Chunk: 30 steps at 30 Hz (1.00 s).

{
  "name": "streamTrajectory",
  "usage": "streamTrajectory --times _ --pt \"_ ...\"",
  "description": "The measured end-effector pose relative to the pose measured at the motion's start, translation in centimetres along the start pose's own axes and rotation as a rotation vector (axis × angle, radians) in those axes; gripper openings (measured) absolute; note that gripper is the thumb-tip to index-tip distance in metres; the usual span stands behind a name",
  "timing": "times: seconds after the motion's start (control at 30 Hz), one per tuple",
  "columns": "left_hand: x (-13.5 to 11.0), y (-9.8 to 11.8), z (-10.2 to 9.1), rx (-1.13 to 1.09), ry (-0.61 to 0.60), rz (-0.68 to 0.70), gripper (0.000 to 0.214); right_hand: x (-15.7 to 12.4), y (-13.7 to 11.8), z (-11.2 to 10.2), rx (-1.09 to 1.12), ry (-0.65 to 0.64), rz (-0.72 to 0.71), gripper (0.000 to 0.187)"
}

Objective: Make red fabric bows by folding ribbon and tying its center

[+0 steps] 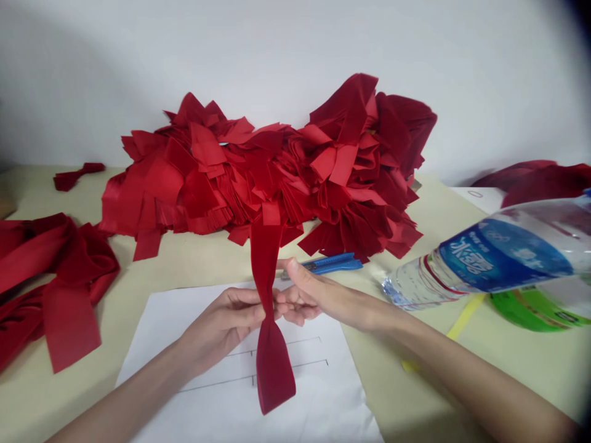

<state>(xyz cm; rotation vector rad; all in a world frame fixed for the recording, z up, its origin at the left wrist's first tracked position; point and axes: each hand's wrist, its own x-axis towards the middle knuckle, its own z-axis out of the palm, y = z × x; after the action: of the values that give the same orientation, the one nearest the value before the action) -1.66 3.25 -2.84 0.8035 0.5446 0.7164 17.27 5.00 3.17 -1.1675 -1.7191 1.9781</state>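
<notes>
A strip of red ribbon (272,363) runs from the pile down over a white sheet of paper (194,394) with drawn lines. My left hand (226,323) and my right hand (300,298) both pinch the strip at its narrowed middle, fingers closed on it from either side. The lower end of the strip forms a loop lying on the paper. Blue scissors (330,263) lie just beyond my right hand.
A big heap of finished red ribbon bows (277,166) fills the back of the beige table (175,261). Loose red ribbon (50,283) lies at the left. A clear water bottle (489,255) lies at the right, with a green tape roll (535,307) behind it.
</notes>
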Motion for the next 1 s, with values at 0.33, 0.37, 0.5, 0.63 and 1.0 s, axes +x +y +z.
streamTrajectory --times 0.33,0.37,0.5,0.63,1.0 --pt "-0.3 0.6 0.0 -0.068 0.098 -0.003 0.007 0.2 0.5 -0.9 -0.123 0.028 -0.158 0.025" --pt "-0.3 0.6 0.0 -0.085 0.101 -0.007 0.008 0.2 0.4 -1.0 -0.125 0.039 -0.153 0.022" --pt "-0.2 0.4 -0.3 -0.15 0.121 -0.006 0.008 -0.1 0.0 -1.2 -0.131 0.084 -0.103 0.014" --pt "-0.1 0.4 -0.4 -0.184 0.118 -0.008 0.006 -0.4 -0.8 -0.9 -0.181 0.234 -0.104 0.012" --pt "-0.1 0.1 0.1 -0.157 0.163 0.048 0.009 -1.0 -1.0 0.7 -0.191 0.551 -0.325 0.008"
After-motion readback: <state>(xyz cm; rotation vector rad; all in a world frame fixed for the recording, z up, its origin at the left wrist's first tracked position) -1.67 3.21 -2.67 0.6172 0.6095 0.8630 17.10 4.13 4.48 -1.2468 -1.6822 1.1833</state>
